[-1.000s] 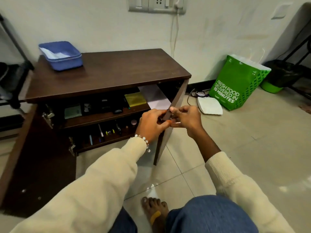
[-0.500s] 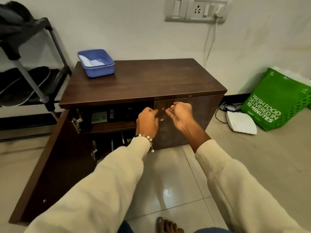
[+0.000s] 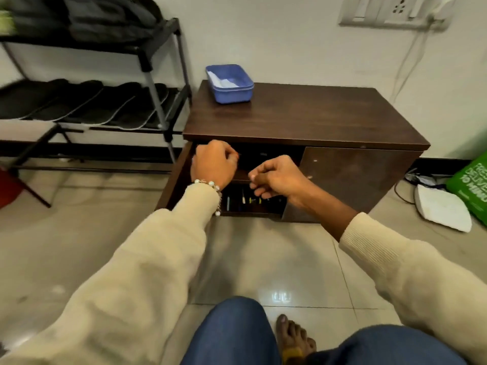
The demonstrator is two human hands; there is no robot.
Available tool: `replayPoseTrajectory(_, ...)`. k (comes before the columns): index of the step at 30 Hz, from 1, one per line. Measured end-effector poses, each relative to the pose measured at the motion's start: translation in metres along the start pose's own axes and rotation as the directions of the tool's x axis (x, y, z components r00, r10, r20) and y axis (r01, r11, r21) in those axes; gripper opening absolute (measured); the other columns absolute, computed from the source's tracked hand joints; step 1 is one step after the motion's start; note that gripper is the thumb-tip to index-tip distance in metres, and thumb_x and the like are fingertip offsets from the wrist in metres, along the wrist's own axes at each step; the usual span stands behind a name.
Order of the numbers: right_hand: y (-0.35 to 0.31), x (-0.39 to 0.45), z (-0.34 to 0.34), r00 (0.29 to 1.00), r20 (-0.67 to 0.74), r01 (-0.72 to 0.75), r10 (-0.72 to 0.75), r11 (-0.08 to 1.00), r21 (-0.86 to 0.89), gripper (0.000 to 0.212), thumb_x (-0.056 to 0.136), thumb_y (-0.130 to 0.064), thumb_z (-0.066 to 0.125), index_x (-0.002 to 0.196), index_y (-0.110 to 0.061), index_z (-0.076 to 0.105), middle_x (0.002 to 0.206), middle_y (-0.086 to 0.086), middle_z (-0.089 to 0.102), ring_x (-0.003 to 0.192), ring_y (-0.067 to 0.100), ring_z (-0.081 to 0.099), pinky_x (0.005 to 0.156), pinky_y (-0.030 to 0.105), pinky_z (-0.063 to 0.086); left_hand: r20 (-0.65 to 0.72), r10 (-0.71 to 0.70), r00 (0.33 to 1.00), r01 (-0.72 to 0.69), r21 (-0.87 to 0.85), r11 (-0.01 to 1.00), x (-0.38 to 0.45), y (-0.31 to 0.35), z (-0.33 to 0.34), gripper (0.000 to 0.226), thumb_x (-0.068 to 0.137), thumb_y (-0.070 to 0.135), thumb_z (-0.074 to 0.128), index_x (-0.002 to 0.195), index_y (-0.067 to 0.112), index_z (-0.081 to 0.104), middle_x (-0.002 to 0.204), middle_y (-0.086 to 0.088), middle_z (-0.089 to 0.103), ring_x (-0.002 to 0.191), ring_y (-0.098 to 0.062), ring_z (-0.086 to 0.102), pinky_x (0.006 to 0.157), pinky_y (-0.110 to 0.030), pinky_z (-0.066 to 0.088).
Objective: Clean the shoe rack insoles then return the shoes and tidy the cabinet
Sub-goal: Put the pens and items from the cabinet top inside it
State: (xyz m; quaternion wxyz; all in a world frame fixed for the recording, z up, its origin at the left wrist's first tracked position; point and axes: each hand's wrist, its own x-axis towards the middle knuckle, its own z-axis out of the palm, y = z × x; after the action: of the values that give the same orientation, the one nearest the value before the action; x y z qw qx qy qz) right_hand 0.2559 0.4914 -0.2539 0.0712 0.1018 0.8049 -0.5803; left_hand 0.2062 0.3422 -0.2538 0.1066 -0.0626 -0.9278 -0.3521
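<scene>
The dark brown cabinet (image 3: pixel 303 114) stands against the wall. Its right door (image 3: pixel 355 180) is shut and its left door (image 3: pixel 172 185) stands partly open. My left hand (image 3: pixel 214 165) is curled over the top edge of the left door. In front of the open compartment hovers my right hand (image 3: pixel 276 177), fingers curled and holding nothing. Small items lie on the lower shelf (image 3: pixel 250 202) inside. To the left is the black shoe rack (image 3: pixel 158 96), with several black insoles (image 3: pixel 79 101) on its middle tier and dark shoes (image 3: pixel 105 19) on top.
A blue tub (image 3: pixel 229 84) sits on the cabinet's back left corner. A white router (image 3: pixel 442 209) and a green bag (image 3: pixel 471 185) lie on the floor at the right. A red object (image 3: pixel 8 188) is at the far left. My knee and bare foot are below.
The right door went from open to shut. My left hand has moved left onto the left door, which has swung in from wide open. The view has shifted left.
</scene>
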Motion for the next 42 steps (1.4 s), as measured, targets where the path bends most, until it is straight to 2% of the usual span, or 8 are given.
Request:
replayPoseTrajectory(6,-0.031,-0.011,0.066,0.943,0.312,0.173,-0.113,0.97,-0.169,0.011,0.082,-0.012,0.072,0.088,-0.003,0.071,0.08,0.016,0.071,0.063,0.015,0.066,0.061,0.028,0.055,0.084,-0.282,0.956,0.202,0.509,0.837,-0.005,-0.063,-0.078,0.037,0.093,0.035,0.057,0.116,0.006,0.058,0.119,-0.021,0.057,0.11,-0.042,0.055,0.086,-0.045,0.047)
replayPoseTrajectory(10,-0.036,-0.022,0.095,0.916,0.375,0.245,-0.142,0.938,-0.244,0.019,0.08,-0.023,0.075,0.087,-0.006,0.07,0.082,0.016,0.071,0.065,0.019,0.068,0.063,0.031,0.058,0.282,-0.438,0.854,0.339,0.337,0.878,-0.015,-0.078,-0.091,0.038,0.096,0.038,0.054,0.112,0.004,0.06,0.112,-0.018,0.064,0.098,-0.034,0.064,0.081,-0.038,0.051)
replayPoseTrajectory(14,-0.032,-0.036,0.105,0.915,0.378,0.255,-0.143,0.93,-0.264,0.032,0.077,-0.039,0.075,0.087,-0.009,0.069,0.081,0.01,0.07,0.072,0.022,0.07,0.062,0.033,0.061,0.264,-0.401,0.877,0.336,0.26,0.905,-0.02,-0.068,-0.085,0.035,0.093,0.034,0.06,0.112,0.005,0.064,0.11,-0.016,0.064,0.098,-0.03,0.064,0.072,-0.033,0.045)
replayPoseTrajectory(24,-0.022,-0.052,0.046,0.97,0.222,0.221,-0.095,0.715,-0.663,0.025,0.074,-0.031,0.08,0.082,-0.013,0.065,0.077,0.003,0.065,0.073,0.018,0.066,0.067,0.035,0.058,0.287,-0.135,0.948,0.211,-0.253,0.944,-0.037,-0.042,-0.027,0.053,0.087,0.015,0.069,0.137,0.011,0.051,0.115,-0.016,0.063,0.085,-0.028,0.07,0.065,-0.037,0.061)
replayPoseTrajectory(28,-0.018,-0.042,0.015,0.984,0.129,0.177,-0.123,0.599,-0.781,0.026,0.076,-0.025,0.078,0.093,-0.008,0.069,0.088,0.011,0.065,0.081,0.026,0.064,0.075,0.041,0.057,0.212,0.082,0.974,-0.073,-0.047,0.996,-0.031,-0.038,-0.001,0.044,0.089,0.032,0.065,0.129,0.015,0.061,0.105,-0.015,0.067,0.095,-0.026,0.064,0.091,-0.034,0.05)
replayPoseTrajectory(33,-0.002,-0.022,-0.013,0.966,0.04,0.149,-0.257,0.42,-0.895,0.019,0.086,-0.02,0.065,0.102,-0.009,0.067,0.086,0.01,0.06,0.081,0.03,0.062,0.07,0.039,0.055,-0.073,0.26,0.963,-0.255,0.067,0.965,-0.022,-0.021,0.031,0.03,0.087,0.023,0.069,0.108,0.002,0.066,0.105,-0.01,0.052,0.088,0.01,0.046,0.071,-0.002,0.039)
replayPoseTrajectory(37,0.025,0.0,-0.031,0.874,0.076,0.18,-0.48,0.176,-0.968,0.019,0.094,-0.012,0.054,0.107,-0.007,0.066,0.1,0.009,0.059,0.1,0.026,0.052,0.066,0.031,0.044,-0.04,0.536,0.843,-0.501,0.304,0.81,-0.016,-0.013,0.049,0.026,0.074,0.005,0.079,0.099,0.001,0.074,0.083,-0.014,0.067,0.079,-0.033,0.063,0.057,-0.034,0.055)
replayPoseTrajectory(42,0.045,0.029,-0.054,0.753,0.082,0.18,-0.652,0.085,-0.98,0.025,0.093,-0.006,0.052,0.115,0.003,0.062,0.109,0.013,0.056,0.102,0.029,0.048,0.077,0.033,0.048,0.025,0.698,0.715,-0.564,0.61,0.556,0.007,-0.009,0.063,0.035,0.069,-0.003,0.073,0.103,0.004,0.074,0.082,-0.009,0.07,0.073,-0.027,0.066,0.054,-0.029,0.053)
